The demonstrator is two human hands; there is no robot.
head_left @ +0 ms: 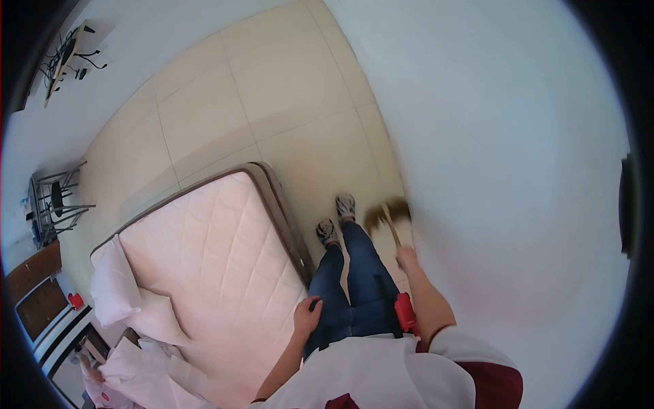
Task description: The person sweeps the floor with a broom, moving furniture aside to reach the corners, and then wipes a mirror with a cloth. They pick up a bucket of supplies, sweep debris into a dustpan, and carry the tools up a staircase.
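A: First entry?
B: One brown-bristled broom with a pale wooden handle (391, 226). Location: bristles low by the tiled floor, at the foot of the wall, just beside the wearer's right shoe.

A: Grip?
B: Right hand (407, 257), fingers wrapped around the upper handle, arm reaching down. Left hand (308, 315), lowered beside the left thigh, fingers curled; whether it holds anything, cannot tell.

A: Nearest the broom?
B: One smooth white wall (511, 170), to the right; beige square-tiled floor (286, 88), beneath. One pair of black-and-white patterned shoes (345, 206), side by side. One pair of dark blue denim jeans (368, 266). One small red object (405, 313), at the right hip.

A: Left of the legs?
B: One pale pink quilted mattress with a brown edge band (211, 252), near the left hand. Two plump pale pillows (114, 283), at its far side, leaning together.

A: Outermost?
B: One other person (102, 395), lower left, partly hidden, one hand at white bedding (136, 371). Grey metal-framed chairs (58, 201), left edge. One narrow wooden board with black cables (65, 61), upper left.
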